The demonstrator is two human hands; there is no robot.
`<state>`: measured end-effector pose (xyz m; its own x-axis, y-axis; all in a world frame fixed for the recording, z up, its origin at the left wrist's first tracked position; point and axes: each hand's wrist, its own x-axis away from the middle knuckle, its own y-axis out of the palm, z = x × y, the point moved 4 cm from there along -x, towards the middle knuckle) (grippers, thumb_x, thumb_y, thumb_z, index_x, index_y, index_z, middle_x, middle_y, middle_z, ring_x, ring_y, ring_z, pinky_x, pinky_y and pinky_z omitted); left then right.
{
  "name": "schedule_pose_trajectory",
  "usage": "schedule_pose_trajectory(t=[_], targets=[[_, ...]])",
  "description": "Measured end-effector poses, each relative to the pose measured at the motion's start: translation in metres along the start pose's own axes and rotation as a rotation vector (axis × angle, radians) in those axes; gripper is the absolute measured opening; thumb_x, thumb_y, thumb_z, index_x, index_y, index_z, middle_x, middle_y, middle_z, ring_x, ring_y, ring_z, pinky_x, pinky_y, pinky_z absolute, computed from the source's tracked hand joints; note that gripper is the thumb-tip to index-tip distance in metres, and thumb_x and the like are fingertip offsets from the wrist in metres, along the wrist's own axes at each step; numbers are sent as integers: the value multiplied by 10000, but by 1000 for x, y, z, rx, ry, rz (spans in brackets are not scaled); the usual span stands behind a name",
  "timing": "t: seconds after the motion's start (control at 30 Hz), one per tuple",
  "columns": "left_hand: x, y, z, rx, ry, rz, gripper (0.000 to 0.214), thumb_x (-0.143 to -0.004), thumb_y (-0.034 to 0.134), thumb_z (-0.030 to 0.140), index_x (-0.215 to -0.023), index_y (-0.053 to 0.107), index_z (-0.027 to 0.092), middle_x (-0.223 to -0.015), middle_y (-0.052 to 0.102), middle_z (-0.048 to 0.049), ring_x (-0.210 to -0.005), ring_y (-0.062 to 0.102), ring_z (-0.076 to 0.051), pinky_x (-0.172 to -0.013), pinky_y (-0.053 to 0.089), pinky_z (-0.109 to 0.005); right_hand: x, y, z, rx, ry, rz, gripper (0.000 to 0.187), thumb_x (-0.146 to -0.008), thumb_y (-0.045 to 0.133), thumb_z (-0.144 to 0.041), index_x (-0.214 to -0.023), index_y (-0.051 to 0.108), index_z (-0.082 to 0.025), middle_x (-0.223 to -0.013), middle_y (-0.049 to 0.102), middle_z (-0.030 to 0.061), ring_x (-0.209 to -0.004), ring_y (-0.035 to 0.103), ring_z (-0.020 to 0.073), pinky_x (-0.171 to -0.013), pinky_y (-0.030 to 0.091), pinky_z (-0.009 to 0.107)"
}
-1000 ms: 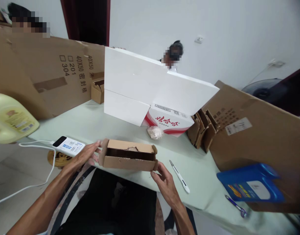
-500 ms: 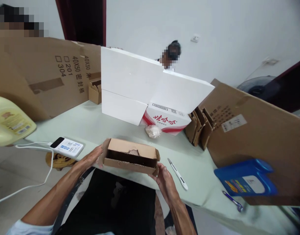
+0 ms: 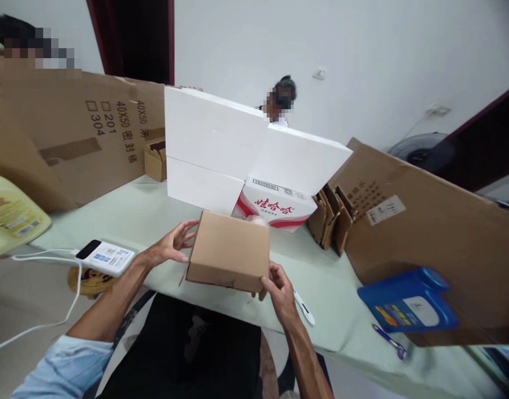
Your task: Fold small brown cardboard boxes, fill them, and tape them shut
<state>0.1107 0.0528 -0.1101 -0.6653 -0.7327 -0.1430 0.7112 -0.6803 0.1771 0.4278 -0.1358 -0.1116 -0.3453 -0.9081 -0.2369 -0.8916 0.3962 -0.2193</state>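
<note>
A small brown cardboard box (image 3: 233, 238) is tilted in front of me, a broad plain face turned up. My right hand (image 3: 279, 288) grips its near right corner, thumb on the front side and fingers partly hidden underneath. Beside the left edge is my left hand (image 3: 171, 244), its fingers spread and curved, the tips close to the cardboard; whether they touch it I cannot tell. A white utility knife (image 3: 304, 308) lies on the table just right of my right hand, partly covered by it. Behind the box, a clear plastic bundle (image 3: 258, 220) is mostly hidden.
White panels (image 3: 212, 138) and a red-and-white carton (image 3: 274, 208) stand at the back. Folded cardboard pieces (image 3: 331, 216), a blue jug (image 3: 407, 302) and a purple-handled tool (image 3: 390, 341) are right. Left are a yellow jug (image 3: 13, 216) and a cabled power bank (image 3: 107, 257). Two people are beyond.
The box has turned from showing its open slot to showing a broad plain face, and is higher up. My left hand has come off its left end and spread its fingers.
</note>
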Motion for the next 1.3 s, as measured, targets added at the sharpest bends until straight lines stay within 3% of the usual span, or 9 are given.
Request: schedule_pose_trajectory(t=[0.13,0.3,0.43,0.57,0.83,0.93,1.07,1.2,1.3], targets=[[-4,4,5,-29,88,27,1086,-684,954,702,-1557,453,293,-1766,358,-196,-1610,431,-420,-1199,508,-488,14,14,4,-64,-22,-18,396,-880,848,-566,-986,625,-256,-1538,637,129,-1288,703,314,-1043,640,499],[18,8,11,-161,132,69,1145,-656,1046,490,-1606,436,301,-1712,390,-186,-1593,440,-410,-1286,417,-534,48,21,14,192,-153,37,204,-1003,736,-422,-1090,686,-245,-1472,656,152,-1372,651,303,-1132,574,498],[47,16,31,-444,185,20,873,-714,1003,440,-1467,584,301,-1685,385,-160,-1615,383,-405,-1290,402,-540,70,18,19,332,-213,77,163,-1015,710,-392,-1077,712,-242,-1303,729,141,-1217,727,293,-1045,615,448],[69,31,49,-489,151,-15,644,-829,892,503,-1338,565,282,-1746,336,-175,-1570,444,-407,-1258,418,-554,79,19,17,387,-238,33,238,-1018,698,-361,-1234,717,-261,-1305,745,134,-1219,730,308,-1044,625,460],[76,50,57,-650,155,-6,474,-872,831,355,-1278,607,257,-1691,442,-182,-1543,487,-389,-1242,455,-548,72,-2,-43,395,-388,154,386,-994,708,-398,-1356,655,-275,-1469,659,158,-1392,626,386,-1120,549,592],[76,53,53,-758,155,-58,551,-881,847,329,-1394,653,281,-1738,383,-175,-1568,465,-415,-1225,490,-566,59,1,-72,451,-434,149,334,-1009,702,-351,-1336,679,-290,-1444,676,150,-1371,635,379,-1126,538,613],[74,58,45,-912,206,-106,906,-780,986,411,-1589,581,364,-1803,262,-173,-1607,377,-492,-1241,440,-676,48,12,-84,476,-420,120,276,-1013,725,-320,-1287,713,-297,-1434,673,137,-1347,644,358,-1120,543,583],[65,64,33,-1057,270,-72,980,-770,991,317,-1630,535,431,-1770,323,-160,-1597,367,-496,-1250,372,-744,47,3,-70,418,-403,86,330,-1045,678,-340,-1373,685,-306,-1478,663,131,-1391,625,345,-1080,575,544],[60,65,33,-1051,334,-53,895,-779,963,282,-1590,601,391,-1696,398,-167,-1533,442,-457,-1232,437,-674,45,-31,-44,504,-359,163,293,-1084,607,-383,-1344,692,-278,-1393,702,144,-1310,661,327,-986,606,510]])
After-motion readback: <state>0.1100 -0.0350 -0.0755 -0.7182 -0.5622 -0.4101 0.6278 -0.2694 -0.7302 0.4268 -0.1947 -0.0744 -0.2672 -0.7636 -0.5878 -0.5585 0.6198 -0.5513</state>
